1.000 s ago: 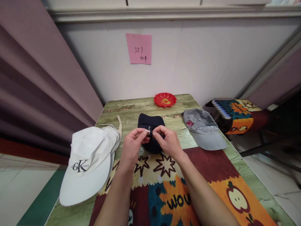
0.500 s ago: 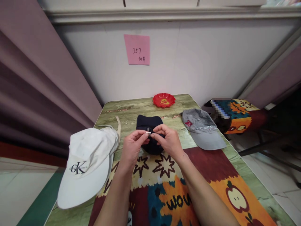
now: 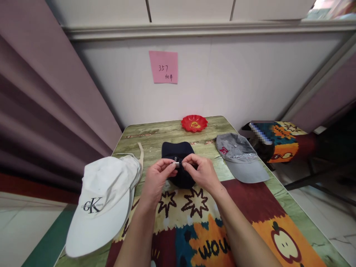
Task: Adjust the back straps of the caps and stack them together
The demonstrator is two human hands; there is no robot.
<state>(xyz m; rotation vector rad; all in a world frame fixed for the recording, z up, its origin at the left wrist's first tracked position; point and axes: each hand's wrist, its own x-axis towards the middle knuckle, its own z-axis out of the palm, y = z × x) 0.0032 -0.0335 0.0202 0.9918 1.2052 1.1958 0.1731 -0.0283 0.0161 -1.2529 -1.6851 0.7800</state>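
Head | left hand [image 3: 156,177]: clamped on metal clasp [image 3: 176,164] | right hand [image 3: 204,173]: close beside, cannot tell grip | dark cap [image 3: 178,148]: beneath

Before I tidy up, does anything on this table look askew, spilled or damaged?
One small oddity: the strap of the white cap sticks out behind it, one end loose, so it looks unfastened. I see no spill or damage.

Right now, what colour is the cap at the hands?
Very dark navy, nearly black cap; head view.
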